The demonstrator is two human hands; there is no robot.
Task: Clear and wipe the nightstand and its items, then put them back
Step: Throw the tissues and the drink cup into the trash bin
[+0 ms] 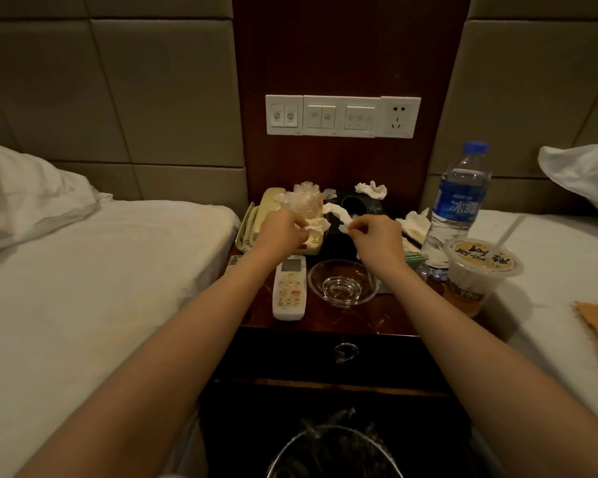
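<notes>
We see two white beds, the left bed [101, 270] and the right bed [560, 270], flanking a dark wooden nightstand [328, 319] whose top is crowded. On the wall panel at the far side sits a row of white switches [342, 116]. At the nightstand's right edge stands a clear water bottle [458, 201] with a blue label, and just nearer than it a sealed drink cup [479, 276] with a straw. A beige telephone [273, 219] lies at the far left of the top, with a crumpled clear plastic wrap [302, 200] resting on it. A black tissue box [356, 208] sits at the far middle, a crumpled tissue [372, 189] on top of it. Near the front lie a white remote [289, 288] and, just to its right, a glass ashtray [342, 282]. Our left hand [283, 229] is pinched shut on a wad of tissue [316, 225] above the telephone. Our right hand [377, 236] pinches a twisted tissue strip [339, 213] in front of the tissue box.
</notes>
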